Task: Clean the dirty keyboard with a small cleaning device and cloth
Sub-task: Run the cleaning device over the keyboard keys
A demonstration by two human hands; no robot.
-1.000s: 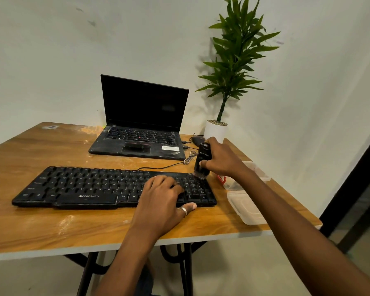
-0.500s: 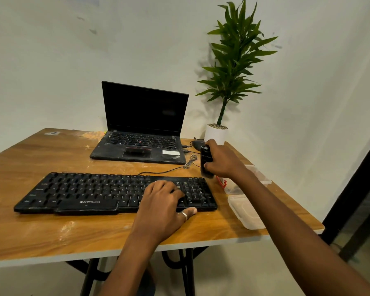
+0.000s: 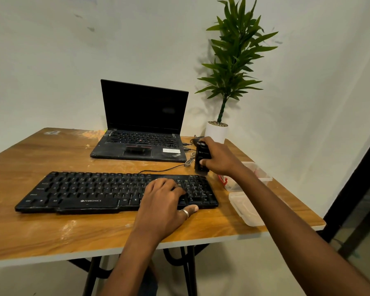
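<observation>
Brushing step: right grip clasping upright cleaning device at far right corner of keyboard, left grip resting loose atop it, steadying. Next, probably: drawing device across the rows.

This looks like a plain office or home desk corner. An open laptop sits on a wooden table against a bare white wall. A keyboard lies before the laptop, with a potted plant to the laptop's right.

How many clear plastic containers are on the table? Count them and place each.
2. The far container sits at the table's right side, partly behind the right forearm; the near container lies just in front of it.
</observation>
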